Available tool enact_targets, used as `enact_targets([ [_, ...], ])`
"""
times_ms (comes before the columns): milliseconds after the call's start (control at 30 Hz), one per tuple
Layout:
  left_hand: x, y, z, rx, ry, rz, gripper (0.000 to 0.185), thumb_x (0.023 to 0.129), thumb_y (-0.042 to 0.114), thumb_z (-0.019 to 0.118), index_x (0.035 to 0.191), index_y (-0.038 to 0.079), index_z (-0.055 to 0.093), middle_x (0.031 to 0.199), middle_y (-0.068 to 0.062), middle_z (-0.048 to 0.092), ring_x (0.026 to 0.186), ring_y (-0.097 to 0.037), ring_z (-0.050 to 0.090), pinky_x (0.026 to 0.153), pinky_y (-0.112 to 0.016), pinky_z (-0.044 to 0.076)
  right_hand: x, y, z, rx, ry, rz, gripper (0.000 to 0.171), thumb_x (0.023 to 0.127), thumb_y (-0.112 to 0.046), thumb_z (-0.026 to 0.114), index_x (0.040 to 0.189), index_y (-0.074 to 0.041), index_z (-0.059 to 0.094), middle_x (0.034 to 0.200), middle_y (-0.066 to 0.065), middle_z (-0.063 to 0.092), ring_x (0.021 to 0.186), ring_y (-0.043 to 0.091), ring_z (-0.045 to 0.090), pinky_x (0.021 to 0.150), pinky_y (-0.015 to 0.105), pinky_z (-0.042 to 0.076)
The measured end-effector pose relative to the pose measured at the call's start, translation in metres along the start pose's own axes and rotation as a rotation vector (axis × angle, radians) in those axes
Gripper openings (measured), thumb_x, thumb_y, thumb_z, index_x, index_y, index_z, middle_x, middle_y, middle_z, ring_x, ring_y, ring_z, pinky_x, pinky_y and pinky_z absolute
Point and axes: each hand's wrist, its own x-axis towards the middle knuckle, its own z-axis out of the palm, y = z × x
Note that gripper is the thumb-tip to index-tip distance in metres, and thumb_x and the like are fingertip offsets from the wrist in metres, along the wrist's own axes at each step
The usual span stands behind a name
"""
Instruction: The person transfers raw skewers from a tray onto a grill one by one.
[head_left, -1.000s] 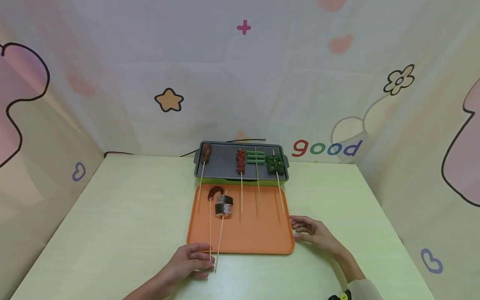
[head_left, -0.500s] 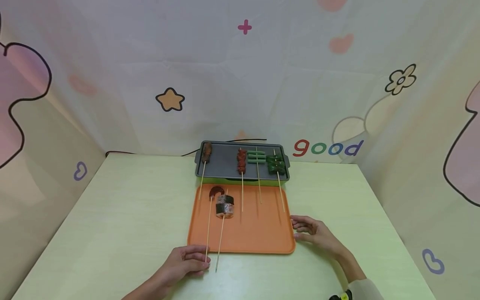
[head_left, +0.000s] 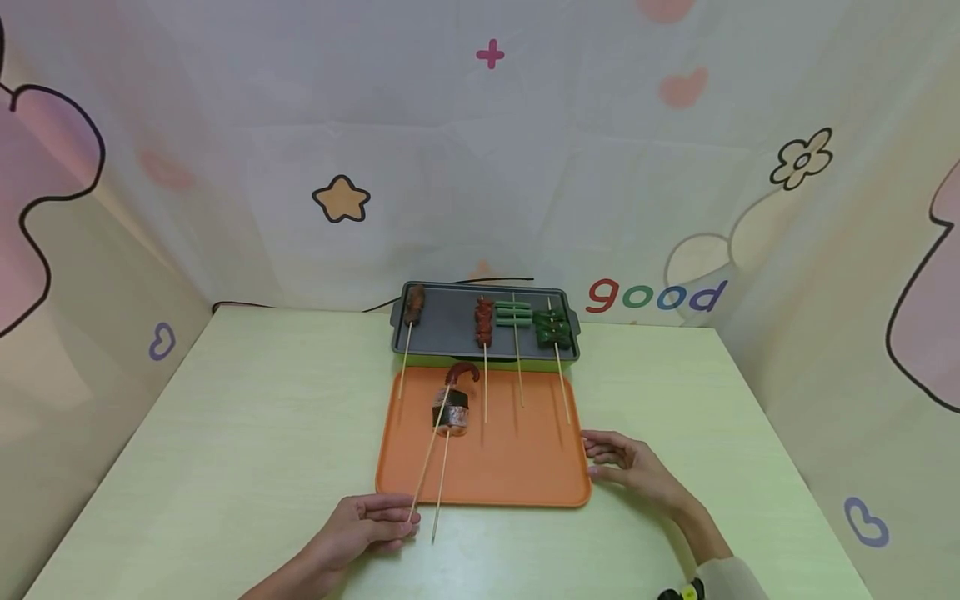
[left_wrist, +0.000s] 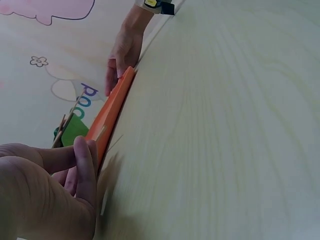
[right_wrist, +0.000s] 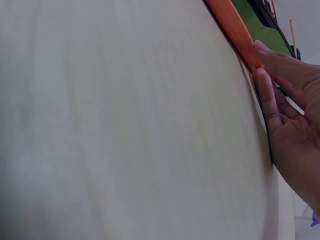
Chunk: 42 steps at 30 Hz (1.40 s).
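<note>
My left hand (head_left: 369, 527) pinches the stick end of a skewer (head_left: 430, 462) by the front left corner of the orange tray (head_left: 517, 475). On its far end is a curled dark red piece (head_left: 462, 372), which passes in front of a second skewer's pale roll (head_left: 451, 419) with dark bands. That second skewer lies on the tray, its stick end over the front rim. At the tray's right edge my right hand (head_left: 633, 468) touches the rim with fingers and thumb; in the right wrist view its fingertips (right_wrist: 262, 75) meet the orange edge.
Behind the tray stands a grey grill pan (head_left: 446, 333) on a green base. On it lie a brown meat skewer (head_left: 413, 306), a red chunk skewer (head_left: 483, 323), a green bean-like skewer (head_left: 513, 314) and a leafy green skewer (head_left: 552, 330), sticks overhanging the tray. Patterned cloth surrounds the table.
The curled piece has swung right, from beside the banded roll to above and across it. My left hand has shifted slightly left. The right hand stays at the tray edge.
</note>
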Motion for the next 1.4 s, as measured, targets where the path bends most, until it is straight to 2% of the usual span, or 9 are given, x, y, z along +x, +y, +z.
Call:
enact_targets([
  [267, -0.001, -0.003, -0.002, -0.071, -0.034, -0.008, 0.056, 0.092, 0.006, 0.074, 0.142, -0.008, 0.054, 0.114, -0.006, 0.077, 0.099, -0.013, 0.076, 0.079, -0.020, 0.059, -0.001, -0.002, 0.001, 0.024, -0.012, -0.014, 0.057, 0.094, -0.006, 0.071, 0.145, 0.010, 0.048, 0.138, 0.036, 0.053, 0.109, 0.001, 0.062, 0.093, 0.014, 0.051],
  [400, 0.000, 0.005, 0.000, -0.100, -0.046, 0.004, 0.059, 0.092, 0.007, 0.073, 0.144, -0.007, 0.051, 0.114, -0.003, 0.077, 0.101, -0.012, 0.075, 0.079, -0.018, 0.057, 0.000, -0.001, 0.001, 0.017, -0.007, -0.022, 0.056, 0.094, -0.005, 0.070, 0.144, 0.011, 0.048, 0.137, 0.035, 0.054, 0.109, 0.001, 0.063, 0.093, 0.014, 0.051],
  [633, 0.010, 0.039, 0.010, -0.189, -0.038, 0.052, 0.063, 0.094, 0.007, 0.072, 0.150, -0.006, 0.044, 0.112, 0.002, 0.077, 0.102, -0.009, 0.074, 0.081, -0.016, 0.056, 0.000, -0.002, -0.001, 0.020, -0.003, -0.011, 0.057, 0.094, -0.006, 0.071, 0.144, 0.011, 0.048, 0.137, 0.033, 0.055, 0.108, 0.001, 0.063, 0.093, 0.014, 0.051],
  [767, 0.018, 0.062, 0.012, -0.198, -0.020, 0.086, 0.063, 0.097, 0.006, 0.067, 0.152, -0.007, 0.039, 0.110, 0.003, 0.076, 0.100, -0.007, 0.074, 0.081, -0.014, 0.056, 0.001, 0.000, -0.001, 0.017, -0.006, -0.012, 0.058, 0.094, -0.006, 0.071, 0.144, 0.011, 0.048, 0.136, 0.030, 0.057, 0.108, 0.001, 0.063, 0.093, 0.015, 0.052],
  [900, 0.031, 0.085, 0.013, -0.211, 0.013, 0.090, 0.059, 0.100, 0.003, 0.061, 0.153, -0.006, 0.038, 0.108, 0.005, 0.075, 0.098, -0.005, 0.073, 0.079, -0.013, 0.055, 0.001, 0.002, -0.001, 0.014, -0.013, -0.035, 0.057, 0.095, -0.005, 0.070, 0.144, 0.011, 0.048, 0.135, 0.032, 0.056, 0.109, 0.001, 0.063, 0.093, 0.015, 0.052],
  [1033, 0.049, 0.101, 0.014, -0.223, 0.059, 0.097, 0.053, 0.101, 0.001, 0.059, 0.151, -0.006, 0.043, 0.103, 0.005, 0.076, 0.093, -0.005, 0.073, 0.077, -0.013, 0.055, 0.000, 0.002, -0.002, 0.014, -0.011, -0.042, 0.056, 0.095, -0.005, 0.070, 0.144, 0.011, 0.048, 0.136, 0.033, 0.056, 0.109, 0.002, 0.063, 0.093, 0.015, 0.051],
  [1233, 0.074, 0.118, 0.009, -0.187, 0.106, 0.106, 0.050, 0.100, 0.002, 0.061, 0.147, -0.007, 0.046, 0.095, 0.004, 0.077, 0.089, -0.006, 0.074, 0.076, -0.014, 0.056, 0.000, 0.001, -0.002, 0.018, 0.007, -0.034, 0.057, 0.093, -0.005, 0.072, 0.143, 0.011, 0.049, 0.135, 0.026, 0.059, 0.108, 0.002, 0.063, 0.093, 0.015, 0.052],
  [1300, 0.078, 0.121, 0.007, -0.153, 0.124, 0.117, 0.050, 0.099, 0.000, 0.062, 0.146, -0.007, 0.048, 0.094, 0.003, 0.077, 0.089, -0.008, 0.075, 0.074, -0.014, 0.057, 0.001, 0.001, -0.001, 0.021, 0.002, -0.050, 0.056, 0.093, -0.004, 0.071, 0.143, 0.012, 0.049, 0.134, 0.027, 0.059, 0.109, 0.002, 0.063, 0.093, 0.015, 0.052],
  [1400, 0.081, 0.124, 0.005, -0.051, 0.142, 0.159, 0.050, 0.097, -0.002, 0.063, 0.145, -0.008, 0.049, 0.097, -0.002, 0.077, 0.090, -0.011, 0.077, 0.075, -0.018, 0.059, 0.000, 0.002, 0.000, 0.025, -0.006, -0.074, 0.055, 0.093, -0.001, 0.070, 0.142, 0.013, 0.049, 0.133, 0.030, 0.058, 0.109, 0.002, 0.063, 0.094, 0.015, 0.051],
])
